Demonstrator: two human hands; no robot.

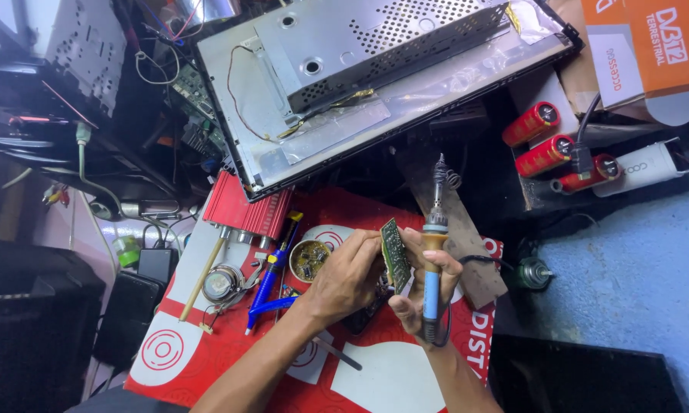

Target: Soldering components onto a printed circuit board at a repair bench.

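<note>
My left hand grips a small green circuit board, held on edge above a red and white mat. My right hand holds a soldering iron with a yellow and blue handle, tip pointing up and away past the board's top edge. The iron's cord trails off to the right. Fingers of both hands meet around the board's lower part.
A round tin of flux, a blue desoldering pump and a wooden stick lie left of my hands. A red finned heatsink and an opened flat-panel chassis sit beyond. Three red capacitors stand at right.
</note>
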